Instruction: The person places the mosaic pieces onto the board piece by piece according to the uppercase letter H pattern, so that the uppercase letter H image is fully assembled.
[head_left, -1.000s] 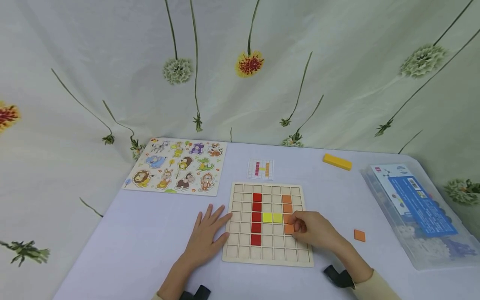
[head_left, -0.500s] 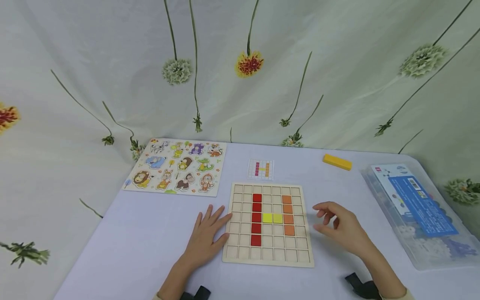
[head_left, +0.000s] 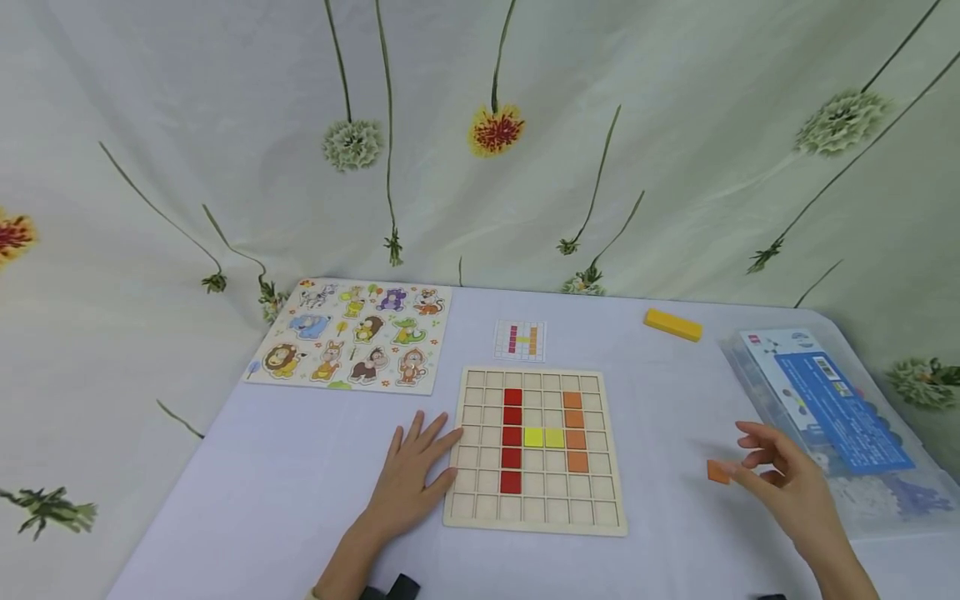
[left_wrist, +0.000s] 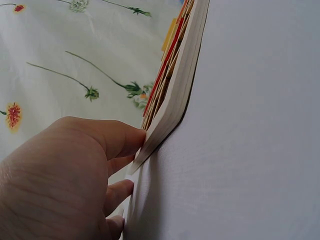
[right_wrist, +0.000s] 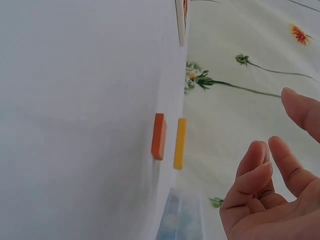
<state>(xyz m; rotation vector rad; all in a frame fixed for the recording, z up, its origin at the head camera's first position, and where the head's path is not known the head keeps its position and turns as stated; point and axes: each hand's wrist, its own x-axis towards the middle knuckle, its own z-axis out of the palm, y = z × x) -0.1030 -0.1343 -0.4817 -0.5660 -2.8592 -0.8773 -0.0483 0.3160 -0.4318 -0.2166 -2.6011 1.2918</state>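
Note:
A square wooden grid board [head_left: 540,528] lies mid-table, bearing a column of red tiles [head_left: 512,436], two yellow tiles [head_left: 543,437] and a column of orange tiles [head_left: 574,439]. My left hand [head_left: 411,475] rests with fingers spread on the table, thumb and fingertips touching the board's left edge; the left wrist view shows the thumb against its side. To the right of the board lies a loose orange tile [head_left: 717,472]. My right hand [head_left: 787,483] hovers beside it, thumb and fingers apart. In the right wrist view a gap separates this hand [right_wrist: 275,200] from the tile.
An animal puzzle board [head_left: 367,337] lies at the back left. Behind the grid is a small pattern card [head_left: 521,341]. A yellow block [head_left: 672,325] sits at the back right, near a clear plastic box [head_left: 885,512] with a blue label. A flowered cloth [head_left: 675,125] hangs behind.
My right hand has left an orange tile in the right-hand column and moved right, to the loose orange tile. The left hand stays at the board's edge.

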